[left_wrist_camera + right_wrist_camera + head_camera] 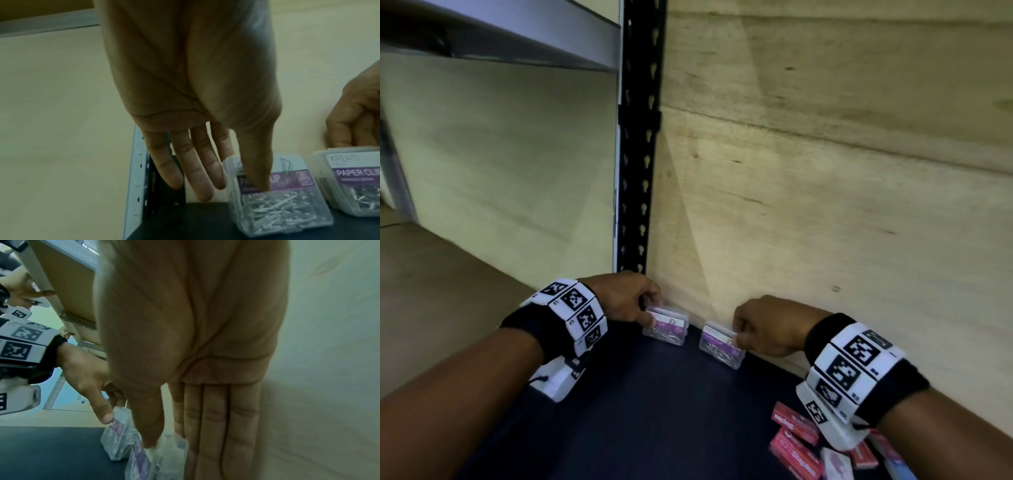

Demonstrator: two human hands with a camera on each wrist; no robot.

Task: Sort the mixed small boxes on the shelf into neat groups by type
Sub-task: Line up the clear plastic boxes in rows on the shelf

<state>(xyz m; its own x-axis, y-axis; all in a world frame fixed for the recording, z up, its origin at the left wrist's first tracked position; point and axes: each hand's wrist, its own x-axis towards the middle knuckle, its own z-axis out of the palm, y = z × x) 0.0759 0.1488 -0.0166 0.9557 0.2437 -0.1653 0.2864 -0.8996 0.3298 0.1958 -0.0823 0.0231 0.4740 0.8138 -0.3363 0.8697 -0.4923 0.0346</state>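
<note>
I am watching two clear paper clip boxes sitting side by side at the far left corner of the dark shelf (654, 411), close against the plywood back wall (825, 171). The left paper clip box (666, 325) is being pinched by my left hand (619, 298): the thumb is pressing on its purple label while the fingers (197, 170) are reaching straight down behind it, so the far side of the box is hidden from me. The right paper clip box (722, 344) is being held the same way by my right hand (767, 325), thumb on the near face and fingers (216, 418) lying flat behind it against the wall. The two boxes are standing just beside each other, with a narrow gap between them.

In the left wrist view I am reading "KREATI" and "PAPER CLIP" on the labels; the smaller print below is too blurred to make out, and my thumb is covering part of the word on the left box. Silver clips are showing through the clear lower halves.

At the near right, partly covered by my right wrist band, red staples boxes (796, 425) are lying jumbled, with "Staples" legible on two. A pale box (837, 464) among them is being cut off by the frame edge, and I cannot read it. The black slotted upright (638, 154) is standing at the shelf's far left corner.
</note>
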